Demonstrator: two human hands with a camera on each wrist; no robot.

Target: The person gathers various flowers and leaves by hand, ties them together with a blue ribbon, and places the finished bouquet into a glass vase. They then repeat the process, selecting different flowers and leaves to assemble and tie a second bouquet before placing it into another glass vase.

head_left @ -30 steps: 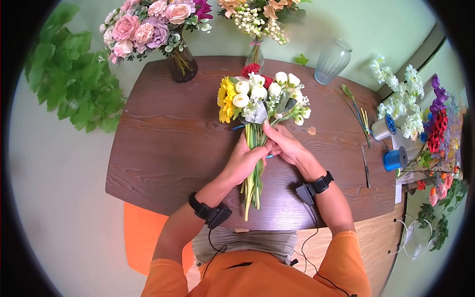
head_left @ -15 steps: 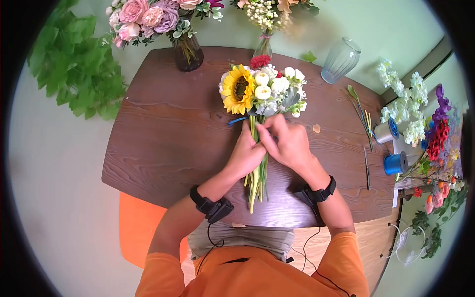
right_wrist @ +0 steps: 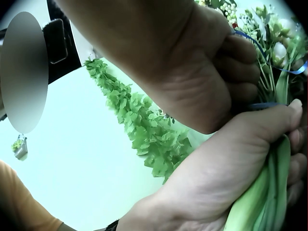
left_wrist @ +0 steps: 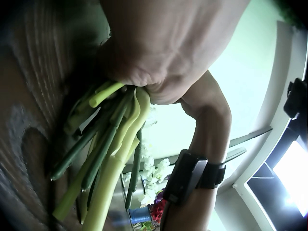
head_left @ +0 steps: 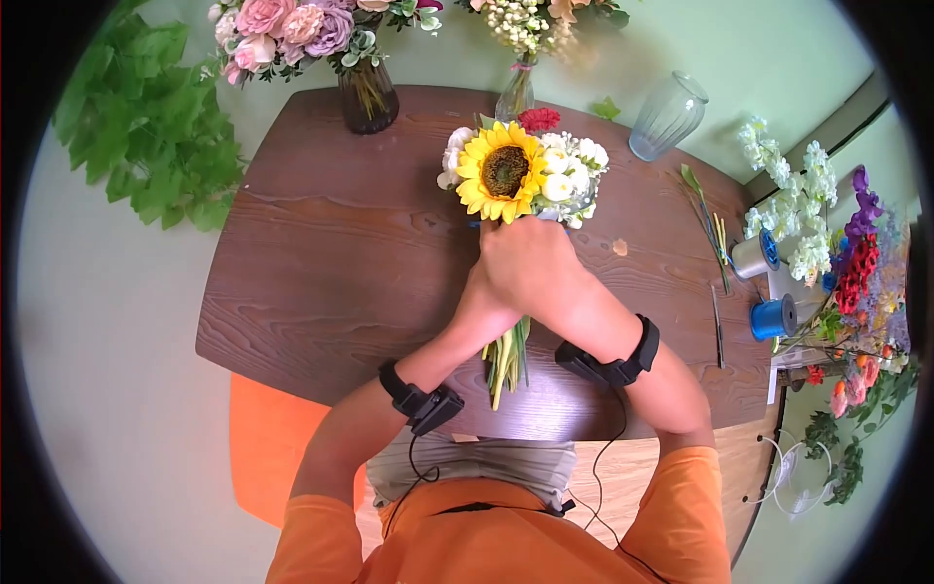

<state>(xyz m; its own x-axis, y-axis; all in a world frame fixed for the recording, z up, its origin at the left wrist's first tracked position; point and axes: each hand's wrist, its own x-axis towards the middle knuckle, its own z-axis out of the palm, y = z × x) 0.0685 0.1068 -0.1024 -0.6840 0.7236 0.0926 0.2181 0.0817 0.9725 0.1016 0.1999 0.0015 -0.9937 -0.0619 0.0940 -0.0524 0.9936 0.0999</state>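
A bouquet holds a yellow sunflower (head_left: 504, 173), white blooms (head_left: 569, 175) and a red flower (head_left: 538, 120). Its green stems (head_left: 506, 362) point toward the person. My left hand (head_left: 484, 310) grips the stems just below the blooms, thumb laid along them in the right wrist view; cut stem ends (left_wrist: 108, 159) spread out under it. Crossing over the left hand in the head view, my right hand (head_left: 535, 265) has its fingers curled at the stem neck. A thin blue ribbon (right_wrist: 264, 105) runs from those curled fingers to the stems.
A blue spool (head_left: 773, 318), a silvery spool (head_left: 751, 256), a thin dark rod (head_left: 718, 326) and loose stems (head_left: 708, 219) lie at the right. Behind stand a glass vase (head_left: 668, 117) and a dark vase (head_left: 368, 97) of pink roses. More artificial flowers (head_left: 856, 268) fill the right edge.
My right hand has swung left from the stems' right side, now covering the left hand. The bouquet has turned, bringing the sunflower round to face up and rightward.
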